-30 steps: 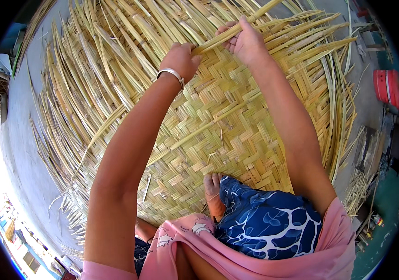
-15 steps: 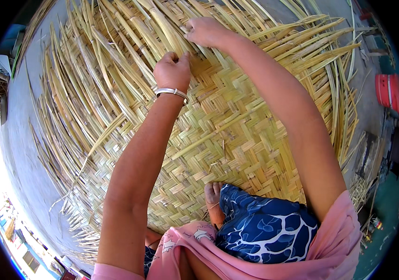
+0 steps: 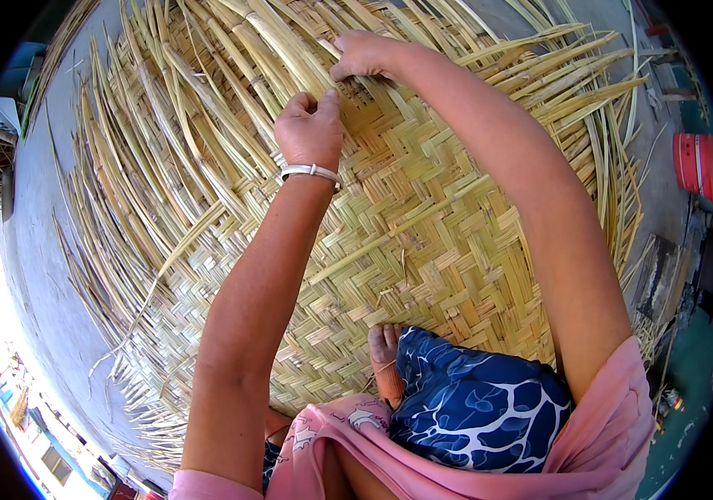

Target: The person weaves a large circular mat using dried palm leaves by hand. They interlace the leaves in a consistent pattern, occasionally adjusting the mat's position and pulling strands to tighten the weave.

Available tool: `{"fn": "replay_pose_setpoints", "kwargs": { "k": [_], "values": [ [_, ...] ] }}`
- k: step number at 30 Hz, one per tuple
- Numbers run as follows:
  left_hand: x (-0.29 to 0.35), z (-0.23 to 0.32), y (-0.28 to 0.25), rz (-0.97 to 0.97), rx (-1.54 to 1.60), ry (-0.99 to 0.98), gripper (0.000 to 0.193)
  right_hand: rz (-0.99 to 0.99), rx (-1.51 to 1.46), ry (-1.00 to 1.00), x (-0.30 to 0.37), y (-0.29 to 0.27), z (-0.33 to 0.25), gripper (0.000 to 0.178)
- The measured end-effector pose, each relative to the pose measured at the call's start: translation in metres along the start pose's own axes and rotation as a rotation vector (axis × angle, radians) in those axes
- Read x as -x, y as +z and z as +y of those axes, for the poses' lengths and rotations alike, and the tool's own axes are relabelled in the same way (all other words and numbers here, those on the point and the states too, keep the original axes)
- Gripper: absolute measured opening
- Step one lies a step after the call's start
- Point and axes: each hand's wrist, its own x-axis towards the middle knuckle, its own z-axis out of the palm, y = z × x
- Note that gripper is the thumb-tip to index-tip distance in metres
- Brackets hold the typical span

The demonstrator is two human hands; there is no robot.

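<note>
Woven mat: The herringbone mat (image 3: 448, 250) lies on the grey floor (image 3: 36, 250), in front of me and beside my bare foot (image 3: 385, 343).
Loose strips: The long reed-like strips (image 3: 175, 133) fan out along the far and left sides of the weave, not yet interlaced there, as I judge it.
Left hand: My left hand (image 3: 307, 133), with the silver bangle (image 3: 312, 172) at the wrist, is at the lower end of some pale strips. Thumb and index finger are bent toward each other; I cannot tell if they pinch a strip.
Right hand: My right hand (image 3: 366, 57) is just beyond, to the right, fingers bent down at the weave's edge. Their tips are partly hidden, so I cannot tell their grip.
Good weaving: In my judgement, I should lift only the strips which the pattern asks for, lay each one flat without twist, and press it close to its neighbour. A hard pull can split a dry strip.
Red container: At the far right is what I take for a red container (image 3: 696, 169); its inside is not visible to me.
</note>
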Motion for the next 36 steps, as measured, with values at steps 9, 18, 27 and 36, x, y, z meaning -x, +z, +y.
{"fn": "replay_pose_setpoints", "kwargs": {
  "k": [9, 18, 27, 36],
  "values": [
    [-0.011, -0.024, 0.014, 0.0, -0.232, 0.059, 0.023, -0.053, -0.796, -0.111, 0.036, 0.007, 0.021, 0.045],
    [-0.03, -0.028, 0.006, -0.289, -0.654, 0.352, 0.027, 0.133, -1.165, -0.06, 0.05, 0.009, 0.032, 0.037],
    [-0.03, -0.032, 0.001, -0.284, -0.047, -0.06, 0.028, 0.516, -0.553, 0.248, 0.089, 0.017, 0.04, 0.013],
    [-0.008, -0.046, -0.012, -0.219, -0.127, 0.125, 0.022, 0.642, -0.007, 0.149, 0.091, 0.029, 0.051, 0.015]
  ]
}}
